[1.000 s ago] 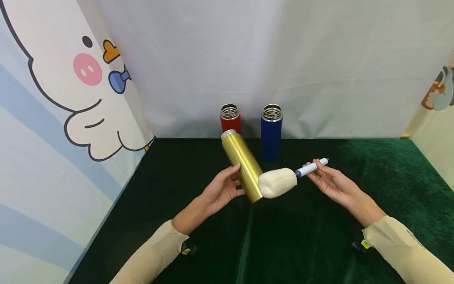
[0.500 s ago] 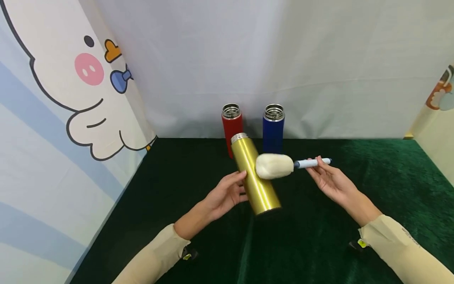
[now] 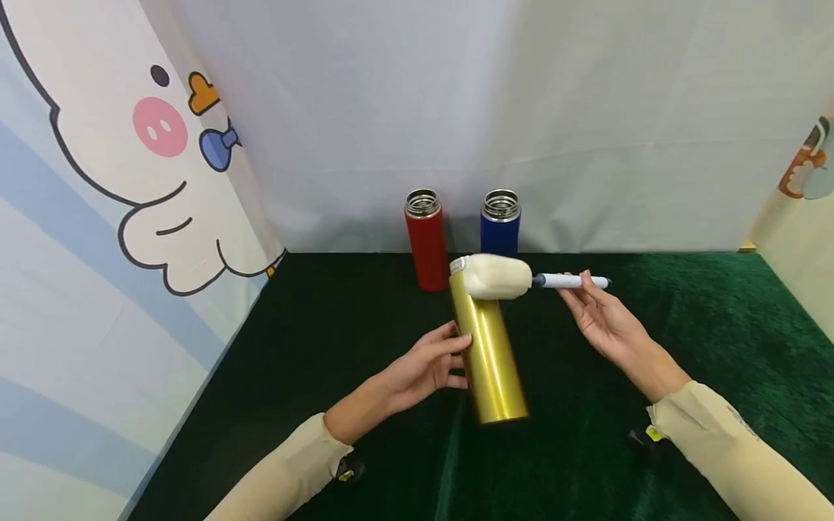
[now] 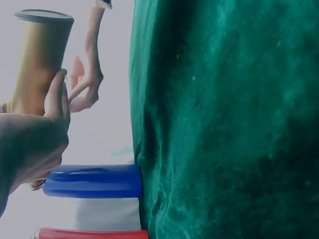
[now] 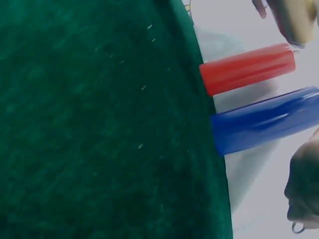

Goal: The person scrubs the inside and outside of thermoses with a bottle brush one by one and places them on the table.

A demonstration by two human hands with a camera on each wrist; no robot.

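Note:
My left hand (image 3: 430, 367) grips a gold bottle (image 3: 493, 362) around its side, thumb in front. The bottle is held up over the green cloth, its silver neck tilted away and to the left. In my right hand (image 3: 606, 318) is a sponge bottle brush, pinched by its pale blue handle (image 3: 562, 281) between thumb and fingers. The brush's cream sponge head (image 3: 498, 276) overlaps the upper part of the gold bottle in the head view, hiding part of its neck. The left wrist view shows the left fingers (image 4: 56, 97) wrapped on the gold bottle (image 4: 42, 64).
A red bottle (image 3: 426, 250) and a blue bottle (image 3: 500, 235) stand uncapped at the back, near the white curtain (image 3: 391, 108). Dark green cloth (image 3: 313, 325) covers the table. A cartoon-printed sheet (image 3: 85, 289) hangs at the left.
The gold bottle has swung more upright and moved right and nearer. The brush has risen from near its base to its neck end, its handle now about level.

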